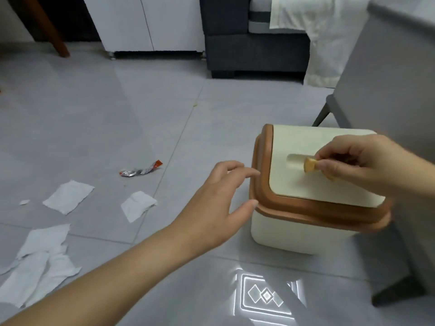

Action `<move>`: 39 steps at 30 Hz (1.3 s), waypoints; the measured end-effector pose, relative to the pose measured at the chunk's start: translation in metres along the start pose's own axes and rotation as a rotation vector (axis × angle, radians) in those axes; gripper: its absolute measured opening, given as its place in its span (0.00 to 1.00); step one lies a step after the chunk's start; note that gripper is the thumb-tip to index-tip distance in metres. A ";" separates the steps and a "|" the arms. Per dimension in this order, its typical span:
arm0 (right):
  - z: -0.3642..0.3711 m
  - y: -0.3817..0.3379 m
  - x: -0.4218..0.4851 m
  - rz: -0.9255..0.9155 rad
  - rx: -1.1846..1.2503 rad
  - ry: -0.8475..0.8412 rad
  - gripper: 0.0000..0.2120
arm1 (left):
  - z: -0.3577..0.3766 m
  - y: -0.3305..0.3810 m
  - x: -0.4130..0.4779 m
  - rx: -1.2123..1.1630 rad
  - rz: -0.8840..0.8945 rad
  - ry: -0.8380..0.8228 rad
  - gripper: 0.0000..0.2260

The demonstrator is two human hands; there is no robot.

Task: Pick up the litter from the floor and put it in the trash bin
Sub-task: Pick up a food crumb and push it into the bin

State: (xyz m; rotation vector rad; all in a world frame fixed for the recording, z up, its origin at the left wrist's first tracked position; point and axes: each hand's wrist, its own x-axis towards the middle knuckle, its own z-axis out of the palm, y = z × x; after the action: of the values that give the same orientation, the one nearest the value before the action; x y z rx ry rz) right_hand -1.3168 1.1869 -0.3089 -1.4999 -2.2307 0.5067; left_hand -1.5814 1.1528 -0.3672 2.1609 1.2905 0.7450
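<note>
Fingers (327, 164) of right hand (362, 161) on yellow scrap (309, 165) over bin (282, 201); wrapper (140, 171) print illegible.

white cabinet (146, 22) upper centre | dark sofa (254, 55) right of it | white cloth (313, 24) draped upper right | grey furniture (388, 67) right edge | brown wooden leg (49, 27) upper left

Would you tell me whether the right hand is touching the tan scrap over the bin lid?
Touching: the head view shows the right hand pinching the tan scrap between thumb and fingers.

yellow scrap (309, 167): partly hidden, kind unclear | grey chair (388, 78): cut off right
</note>
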 end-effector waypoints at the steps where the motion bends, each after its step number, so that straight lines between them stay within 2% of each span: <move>1: 0.001 0.006 -0.002 -0.023 -0.078 -0.006 0.03 | 0.007 0.004 0.008 0.009 0.004 -0.006 0.18; 5: 0.005 0.017 -0.006 -0.059 -0.240 -0.041 0.06 | 0.031 0.016 0.030 0.001 -0.018 -0.047 0.21; 8: 0.007 0.019 -0.007 -0.036 -0.256 -0.164 0.12 | 0.038 0.017 0.037 0.017 -0.032 -0.011 0.21; 11: 0.009 0.019 -0.008 -0.042 -0.250 -0.189 0.17 | 0.042 0.013 0.041 0.017 -0.047 0.038 0.21; 14: 0.012 0.021 -0.007 -0.036 -0.253 -0.173 0.13 | 0.045 0.012 0.042 0.005 -0.061 0.050 0.21; 21: 0.009 0.025 -0.007 -0.038 -0.261 -0.097 0.12 | 0.048 0.006 0.037 0.001 -0.064 0.074 0.22; 22: 0.008 0.023 -0.007 -0.052 -0.264 -0.089 0.13 | 0.047 0.004 0.035 -0.002 -0.061 0.078 0.22; 25: 0.011 0.011 -0.006 -0.036 -0.290 -0.113 0.28 | 0.038 -0.002 0.027 0.006 -0.054 0.100 0.23; 27: 0.014 0.003 -0.005 -0.044 -0.271 -0.079 0.31 | 0.026 -0.011 0.019 0.049 -0.071 0.119 0.23; 31: 0.030 -0.018 0.003 -0.200 -0.224 0.032 0.26 | -0.014 -0.051 -0.009 0.164 -0.176 0.121 0.24; 35: 0.067 -0.058 0.020 -0.432 -0.192 0.063 0.20 | -0.052 -0.115 -0.072 0.289 -0.390 0.096 0.25; 39: 0.133 -0.101 0.037 -0.495 -0.132 -0.124 0.19 | -0.084 -0.184 -0.151 0.335 -0.668 0.165 0.28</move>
State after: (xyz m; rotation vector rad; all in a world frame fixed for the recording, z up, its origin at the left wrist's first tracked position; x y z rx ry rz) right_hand -1.4779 1.1755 -0.3666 -0.9319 -2.6542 0.3058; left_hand -1.8115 1.1063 -0.4587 1.7245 2.1907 0.4504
